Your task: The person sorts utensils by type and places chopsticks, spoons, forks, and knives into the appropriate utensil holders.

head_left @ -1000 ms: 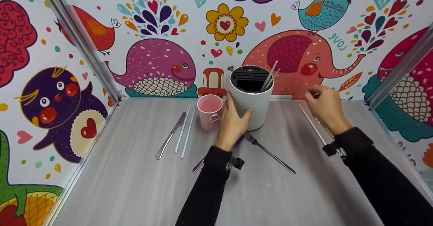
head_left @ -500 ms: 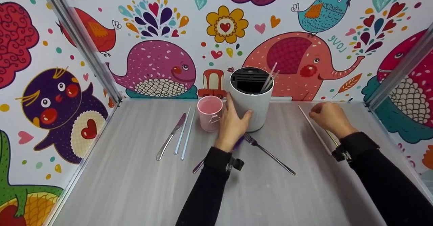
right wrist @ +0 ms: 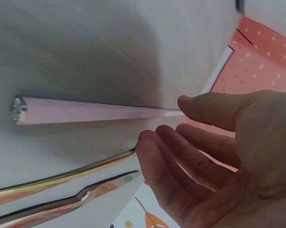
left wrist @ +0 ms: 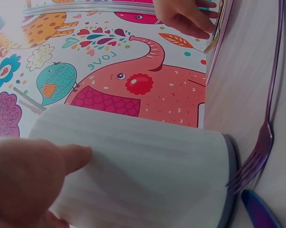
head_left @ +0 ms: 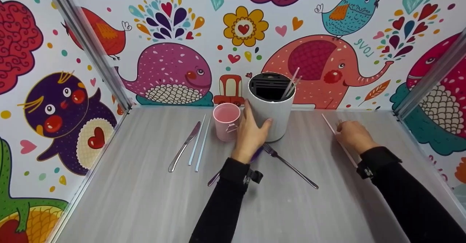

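My left hand (head_left: 252, 135) grips the side of a white cylindrical utensil holder (head_left: 276, 121). Its black slotted top carries two pale pink chopsticks (head_left: 291, 84). At the right, my right hand (head_left: 355, 135) is low over the table beside a pink chopstick (head_left: 328, 124). In the right wrist view, thumb and bent fingers stand apart, the tips close to this chopstick (right wrist: 100, 112). A gold handle (right wrist: 71, 178) and a silver handle (right wrist: 81, 199) lie alongside, partly hidden by the fingers.
Beside the holder stands a pink mug (head_left: 226, 123). Left of it lie two light blue chopsticks (head_left: 202, 144) and a table knife (head_left: 185, 146). A fork (head_left: 291, 166) lies in front of the holder, and a purple-blue utensil (head_left: 256, 154) is partly under my left arm. Patterned walls (head_left: 174, 72) enclose the table.
My right hand has come down from above the table's back edge, toward me, to the utensils at the right. The left hand stays on the holder.
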The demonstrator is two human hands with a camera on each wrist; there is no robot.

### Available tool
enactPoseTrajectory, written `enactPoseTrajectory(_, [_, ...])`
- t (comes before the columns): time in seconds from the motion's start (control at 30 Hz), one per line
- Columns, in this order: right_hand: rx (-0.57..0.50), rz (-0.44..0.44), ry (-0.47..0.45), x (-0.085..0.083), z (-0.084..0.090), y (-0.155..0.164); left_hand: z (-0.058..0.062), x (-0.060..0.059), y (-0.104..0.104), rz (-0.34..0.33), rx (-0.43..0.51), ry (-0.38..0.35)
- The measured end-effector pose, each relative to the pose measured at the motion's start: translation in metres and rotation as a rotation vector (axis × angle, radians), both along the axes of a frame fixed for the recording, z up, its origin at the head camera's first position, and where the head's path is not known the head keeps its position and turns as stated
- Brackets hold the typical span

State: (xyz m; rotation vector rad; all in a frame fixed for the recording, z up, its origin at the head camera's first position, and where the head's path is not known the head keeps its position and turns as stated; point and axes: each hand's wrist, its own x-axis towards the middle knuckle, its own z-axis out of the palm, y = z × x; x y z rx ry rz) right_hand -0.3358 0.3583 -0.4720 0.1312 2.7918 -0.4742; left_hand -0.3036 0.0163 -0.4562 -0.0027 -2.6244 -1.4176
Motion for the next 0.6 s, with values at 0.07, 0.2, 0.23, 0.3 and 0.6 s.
enactPoseTrajectory(0.07, [0.035, 0.014, 0.017, 0.001, -0.004, -0.001, 0.0, 0.0, 0.0, 0.001, -0.001, 0.002])
enactPoseTrajectory(0.2, [0.092, 0.041, 0.061, 0.001, -0.01, -0.003, -0.001, 0.0, 0.0, 0.003, -0.004, 0.007])
enactPoseTrajectory(0.23, [0.099, 0.045, 0.067, 0.001, -0.011, -0.003, -0.001, 0.0, 0.0, 0.004, -0.005, 0.009])
enactPoseTrajectory(0.3, [0.112, 0.047, 0.08, 0.001, -0.014, -0.003, -0.001, 0.0, 0.0, 0.005, -0.007, 0.014])
enactPoseTrajectory(0.6, [0.128, 0.057, 0.1, 0.001, -0.021, -0.006, -0.001, -0.001, 0.001, 0.009, 0.0, 0.003])
